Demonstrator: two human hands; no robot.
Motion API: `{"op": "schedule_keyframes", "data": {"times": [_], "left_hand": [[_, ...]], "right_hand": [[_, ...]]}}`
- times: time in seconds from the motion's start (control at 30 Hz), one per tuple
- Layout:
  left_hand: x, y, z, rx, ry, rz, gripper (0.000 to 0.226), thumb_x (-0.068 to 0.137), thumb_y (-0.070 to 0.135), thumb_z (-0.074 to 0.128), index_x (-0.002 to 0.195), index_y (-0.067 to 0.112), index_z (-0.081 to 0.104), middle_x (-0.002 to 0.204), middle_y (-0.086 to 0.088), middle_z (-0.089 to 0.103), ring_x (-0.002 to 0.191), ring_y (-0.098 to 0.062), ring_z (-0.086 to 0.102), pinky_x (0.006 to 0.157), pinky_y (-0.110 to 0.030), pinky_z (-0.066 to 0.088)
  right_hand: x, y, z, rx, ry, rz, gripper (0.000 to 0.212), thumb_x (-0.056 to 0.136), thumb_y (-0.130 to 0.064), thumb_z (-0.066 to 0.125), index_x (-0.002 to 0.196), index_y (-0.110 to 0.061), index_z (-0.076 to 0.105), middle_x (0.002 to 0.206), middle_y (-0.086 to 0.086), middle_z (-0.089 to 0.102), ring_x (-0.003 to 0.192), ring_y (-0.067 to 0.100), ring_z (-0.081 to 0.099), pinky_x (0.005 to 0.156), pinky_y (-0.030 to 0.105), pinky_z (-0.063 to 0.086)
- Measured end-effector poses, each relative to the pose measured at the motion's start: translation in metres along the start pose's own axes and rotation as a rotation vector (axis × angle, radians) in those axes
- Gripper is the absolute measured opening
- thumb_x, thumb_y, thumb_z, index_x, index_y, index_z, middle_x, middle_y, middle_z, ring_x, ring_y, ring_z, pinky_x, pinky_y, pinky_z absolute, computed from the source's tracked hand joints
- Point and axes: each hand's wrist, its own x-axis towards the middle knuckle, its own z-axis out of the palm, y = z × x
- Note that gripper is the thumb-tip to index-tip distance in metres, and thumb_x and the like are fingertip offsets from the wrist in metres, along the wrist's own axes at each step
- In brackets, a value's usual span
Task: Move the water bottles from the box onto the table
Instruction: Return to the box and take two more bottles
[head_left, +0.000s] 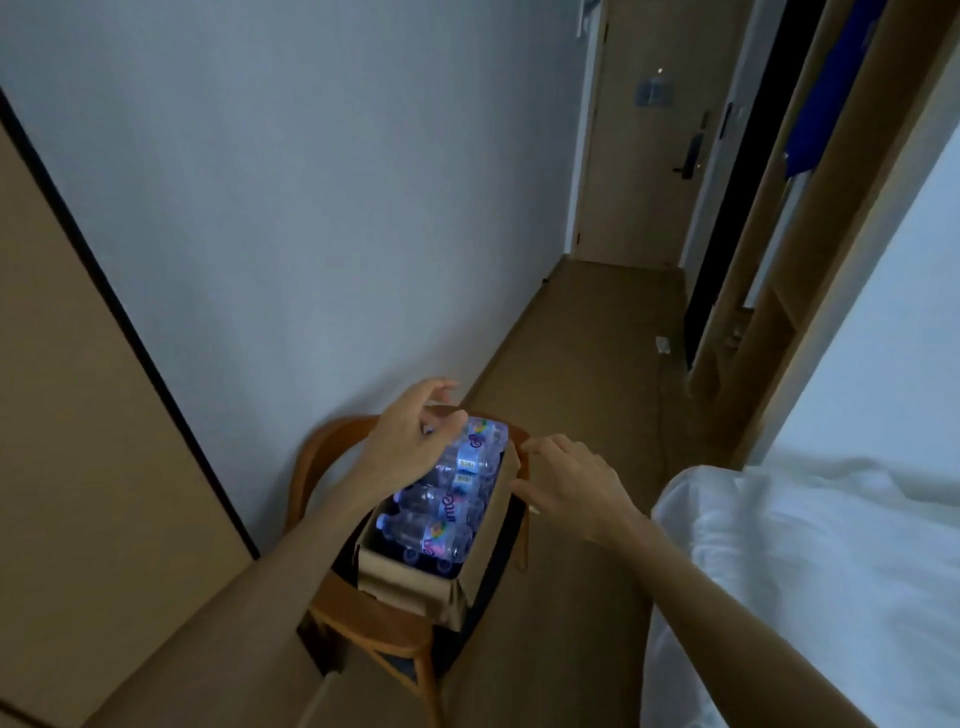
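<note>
Neither grip holds anything: left hand (410, 434) hovers, fingers loosely spread, over the water bottles (452, 499) lying in the open box (457, 582); right hand (566, 480) rests relaxed at the box's right edge. Below, a chair (363, 629) carries the box; bare floor (587, 374) stretches beyond, bed (805, 571) to the right.

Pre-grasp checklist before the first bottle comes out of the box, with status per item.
1. Open brown cardboard box seated on wooden chair: ok.
2. Clear plastic water bottles exposed on top, lying on their sides: ok.
3. Left hand free, over the bottles, gripping nothing: ok.
4. Right hand free, at the box's right wall: ok.
5. Table to receive bottles in view: cannot tell.
6. White bedding away from box: ok.
</note>
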Motion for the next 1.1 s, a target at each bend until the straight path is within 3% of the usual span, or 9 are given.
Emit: {"op": "schedule_keyframes", "data": {"times": [0.17, 0.3, 0.4, 0.53, 0.67, 0.8, 0.87, 1.0, 1.1], "left_hand": [[0.044, -0.036, 0.015, -0.002, 0.092, -0.135, 0.034, 0.091, 0.028, 0.062, 0.125, 0.024, 0.057, 0.111, 0.011, 0.063, 0.09, 0.001, 0.061, 0.08, -0.008, 0.04], [0.076, -0.067, 0.025, -0.017, 0.184, -0.232, 0.029, 0.092, 0.02, 0.062, 0.121, 0.02, 0.06, 0.107, 0.006, 0.065, 0.073, 0.013, 0.057, 0.07, 0.001, 0.037], [0.104, -0.093, 0.035, -0.081, 0.239, -0.277, 0.027, 0.093, 0.019, 0.062, 0.12, 0.018, 0.061, 0.104, 0.003, 0.067, 0.07, 0.009, 0.058, 0.069, 0.0, 0.038], [0.149, -0.129, 0.041, -0.131, 0.23, -0.295, 0.025, 0.094, 0.025, 0.059, 0.119, 0.022, 0.058, 0.104, 0.005, 0.066, 0.087, 0.001, 0.06, 0.074, -0.002, 0.039], [0.187, -0.171, 0.053, -0.199, 0.291, -0.35, 0.023, 0.094, 0.022, 0.06, 0.117, 0.021, 0.059, 0.094, 0.012, 0.066, 0.083, 0.01, 0.06, 0.07, 0.0, 0.039], [0.204, -0.215, 0.066, -0.19, 0.298, -0.474, 0.017, 0.095, 0.022, 0.058, 0.112, 0.022, 0.061, 0.099, 0.009, 0.067, 0.078, 0.015, 0.059, 0.064, -0.005, 0.044], [0.204, -0.236, 0.072, -0.193, 0.327, -0.537, 0.018, 0.096, 0.019, 0.058, 0.113, 0.02, 0.061, 0.1, 0.004, 0.066, 0.077, 0.008, 0.061, 0.065, -0.008, 0.045], [0.199, -0.269, 0.078, -0.165, 0.345, -0.712, 0.013, 0.095, 0.031, 0.055, 0.108, 0.035, 0.057, 0.094, 0.015, 0.063, 0.085, -0.003, 0.062, 0.071, -0.02, 0.046], [0.197, -0.286, 0.085, -0.154, 0.37, -0.798, 0.014, 0.094, 0.035, 0.055, 0.108, 0.037, 0.057, 0.092, 0.016, 0.062, 0.08, -0.003, 0.062, 0.069, -0.019, 0.045]], "right_hand": [[0.061, 0.028, 0.019, 0.062, -0.101, -0.056, 0.052, 0.088, -0.059, 0.049, 0.134, -0.033, 0.045, 0.135, -0.006, 0.049, 0.118, 0.019, 0.049, 0.097, 0.042, 0.043], [0.111, 0.047, 0.038, 0.074, -0.152, -0.126, 0.055, 0.09, -0.06, 0.05, 0.135, -0.028, 0.046, 0.138, -0.005, 0.048, 0.12, 0.019, 0.048, 0.098, 0.039, 0.042], [0.152, 0.062, 0.058, 0.084, -0.194, -0.157, 0.06, 0.091, -0.062, 0.048, 0.138, -0.025, 0.043, 0.139, -0.005, 0.048, 0.12, 0.018, 0.048, 0.097, 0.038, 0.043], [0.206, 0.078, 0.081, 0.114, -0.267, -0.191, 0.059, 0.091, -0.058, 0.052, 0.141, -0.028, 0.042, 0.141, -0.004, 0.046, 0.126, 0.015, 0.045, 0.101, 0.037, 0.042], [0.249, 0.09, 0.105, 0.135, -0.371, -0.185, 0.058, 0.091, -0.057, 0.052, 0.14, -0.028, 0.043, 0.141, -0.005, 0.045, 0.126, 0.012, 0.044, 0.1, 0.034, 0.043], [0.287, 0.099, 0.134, 0.149, -0.491, -0.172, 0.056, 0.091, -0.053, 0.054, 0.136, -0.021, 0.046, 0.136, -0.002, 0.049, 0.122, 0.014, 0.048, 0.097, 0.032, 0.044], [0.306, 0.103, 0.147, 0.142, -0.517, -0.2, 0.053, 0.091, -0.051, 0.056, 0.131, -0.018, 0.049, 0.128, -0.003, 0.053, 0.116, 0.013, 0.052, 0.093, 0.031, 0.046], [0.352, 0.106, 0.172, 0.13, -0.551, -0.236, 0.052, 0.088, -0.051, 0.058, 0.128, -0.019, 0.052, 0.119, -0.003, 0.056, 0.105, 0.012, 0.056, 0.086, 0.033, 0.048], [0.389, 0.105, 0.193, 0.111, -0.602, -0.296, 0.054, 0.087, -0.053, 0.057, 0.128, -0.019, 0.053, 0.122, -0.002, 0.057, 0.108, 0.015, 0.056, 0.087, 0.035, 0.048]]}}
